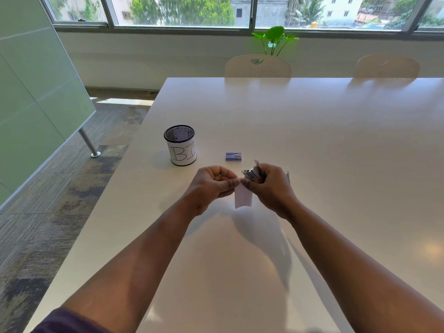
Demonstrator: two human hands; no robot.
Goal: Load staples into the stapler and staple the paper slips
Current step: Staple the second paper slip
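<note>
My right hand [271, 188] grips a small metal stapler [252, 175] above the white table [312, 145], its nose pointing left. My left hand [211, 186] pinches the top edge of white paper slips [243, 197], which hang down between the two hands, right at the stapler's nose. Whether the paper sits inside the stapler's jaws is hidden by the fingers. A small blue staple box [233, 156] lies on the table just beyond the hands.
A black mesh cup [180, 145] with a white label marked "BI" stands to the left of the staple box. Two white chairs [258, 66] stand at the table's far edge. The table's left edge runs diagonally beside my left forearm.
</note>
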